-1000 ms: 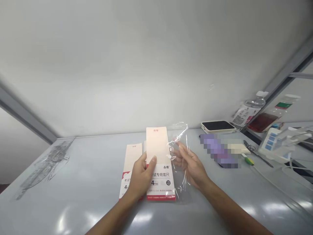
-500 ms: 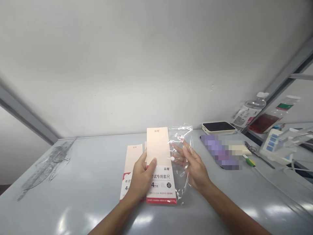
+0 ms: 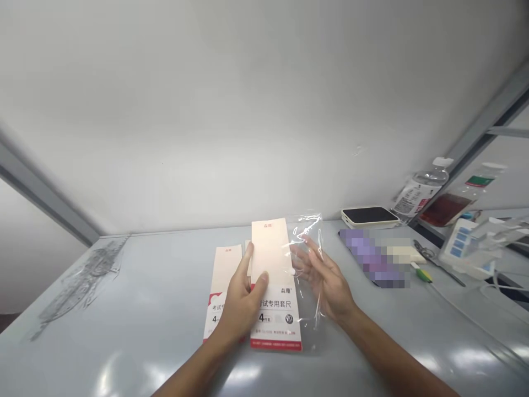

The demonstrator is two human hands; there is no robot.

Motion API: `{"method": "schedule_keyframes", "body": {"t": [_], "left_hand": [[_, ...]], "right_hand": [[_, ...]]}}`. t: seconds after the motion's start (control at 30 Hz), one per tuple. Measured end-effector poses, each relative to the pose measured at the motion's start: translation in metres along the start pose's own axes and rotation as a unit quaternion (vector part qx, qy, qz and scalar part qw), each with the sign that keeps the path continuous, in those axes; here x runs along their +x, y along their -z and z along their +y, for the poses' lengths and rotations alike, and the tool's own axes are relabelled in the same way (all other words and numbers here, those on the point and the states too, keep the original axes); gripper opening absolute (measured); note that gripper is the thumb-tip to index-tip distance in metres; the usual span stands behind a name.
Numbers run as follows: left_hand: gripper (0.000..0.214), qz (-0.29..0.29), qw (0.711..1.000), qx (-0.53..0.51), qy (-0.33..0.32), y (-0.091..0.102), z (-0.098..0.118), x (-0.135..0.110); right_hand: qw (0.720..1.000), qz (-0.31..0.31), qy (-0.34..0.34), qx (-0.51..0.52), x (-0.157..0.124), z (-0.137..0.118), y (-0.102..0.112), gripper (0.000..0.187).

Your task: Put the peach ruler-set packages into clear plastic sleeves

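My left hand [image 3: 243, 298] grips a ruler-set card [image 3: 270, 251], cream above and white with Chinese print and a red strip below. The thumb lies across its front and the fingers go behind. Clear plastic [image 3: 308, 300] extends from the card's right side, with a small white round dot near the card's edge. My right hand [image 3: 330, 286] is at this plastic, fingers apart and partly seen through it; whether they are inside or behind it, I cannot tell. A similar ruler-set card [image 3: 226, 270] lies on the table, partly covered by my left hand.
At the right are a phone [image 3: 370, 215], a purple blurred item [image 3: 359, 256], scissors [image 3: 438, 259], a cable with a green-yellow plug [image 3: 424, 274] and a white plastic holder [image 3: 467, 245]. Two bottles, one clear [image 3: 425, 187], stand behind. A white wall [image 3: 248, 110] bounds the table's back.
The held card and its plastic have shifted slightly right and toward me. My right hand stays at the plastic, almost unmoved.
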State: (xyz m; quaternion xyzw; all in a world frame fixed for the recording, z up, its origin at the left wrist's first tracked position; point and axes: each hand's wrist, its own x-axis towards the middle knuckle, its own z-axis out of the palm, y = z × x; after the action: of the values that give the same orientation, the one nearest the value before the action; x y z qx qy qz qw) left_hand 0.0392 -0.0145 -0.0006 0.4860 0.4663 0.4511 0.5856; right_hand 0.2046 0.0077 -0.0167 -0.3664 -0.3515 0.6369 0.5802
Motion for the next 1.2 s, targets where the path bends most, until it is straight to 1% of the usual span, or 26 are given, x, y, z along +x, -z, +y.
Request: {"method": "schedule_keyframes", "body": {"t": [0.1, 0.17, 0.27, 0.33, 0.4, 0.47, 0.5, 0.57, 0.67, 0.77, 0.83, 0.9, 1.07, 1.13, 1.2], "left_hand": [[0.075, -0.021, 1.0, 0.008, 0.001, 0.0, 0.0, -0.001], [0.073, -0.012, 0.999, 0.048, -0.012, 0.0, -0.002, -0.002], [0.068, 0.036, 0.989, 0.137, -0.05, -0.002, -0.005, -0.003], [0.063, 0.077, 0.979, 0.178, -0.063, -0.004, -0.005, -0.004], [0.056, 0.103, 0.974, 0.192, -0.062, -0.007, -0.003, -0.004], [0.048, 0.106, 0.977, 0.169, -0.071, -0.008, 0.0, -0.004], [0.043, 0.097, 0.982, 0.143, -0.079, -0.008, 0.001, -0.003], [0.036, 0.063, 0.992, 0.078, -0.082, -0.006, 0.001, 0.0], [0.036, -0.018, 0.999, 0.004, -0.029, 0.002, -0.006, 0.007], [0.038, -0.085, 0.996, -0.009, 0.005, 0.008, -0.013, 0.013], [0.035, -0.103, 0.995, 0.009, 0.001, 0.01, -0.015, 0.014], [0.033, -0.087, 0.995, 0.039, 0.001, 0.01, -0.016, 0.015], [0.035, 0.024, 0.993, 0.112, 0.03, 0.011, -0.021, 0.017], [0.037, 0.06, 0.985, 0.159, 0.004, 0.013, -0.022, 0.018], [0.041, 0.087, 0.968, 0.231, -0.044, 0.014, -0.022, 0.019]], "right_hand": [[1.0, -0.015, -0.013, -0.003, -0.001, 0.0, -0.004, 0.048], [0.999, -0.034, -0.024, -0.022, -0.002, 0.001, -0.008, 0.042], [0.996, -0.065, -0.038, -0.057, -0.005, 0.003, -0.012, 0.037], [0.993, -0.085, -0.051, -0.072, -0.007, 0.006, -0.014, 0.036], [0.99, -0.105, -0.06, -0.078, -0.008, 0.008, -0.014, 0.034], [0.988, -0.118, -0.059, -0.08, -0.008, 0.009, -0.013, 0.033], [0.988, -0.121, -0.058, -0.08, -0.007, 0.01, -0.013, 0.033], [0.988, -0.119, -0.062, -0.076, -0.006, 0.009, -0.011, 0.031], [0.989, -0.105, -0.085, -0.063, -0.004, 0.005, -0.007, 0.029], [0.987, -0.107, -0.108, -0.056, -0.002, -0.001, -0.002, 0.029], [0.984, -0.117, -0.118, -0.066, -0.001, -0.003, 0.001, 0.029], [0.982, -0.12, -0.117, -0.09, 0.001, -0.003, 0.002, 0.028], [0.982, -0.105, -0.086, -0.13, 0.0, 0.003, 0.001, 0.026], [0.982, -0.103, -0.066, -0.145, -0.001, 0.004, -0.001, 0.027], [0.981, -0.096, -0.046, -0.164, -0.003, 0.003, -0.004, 0.03]]}}
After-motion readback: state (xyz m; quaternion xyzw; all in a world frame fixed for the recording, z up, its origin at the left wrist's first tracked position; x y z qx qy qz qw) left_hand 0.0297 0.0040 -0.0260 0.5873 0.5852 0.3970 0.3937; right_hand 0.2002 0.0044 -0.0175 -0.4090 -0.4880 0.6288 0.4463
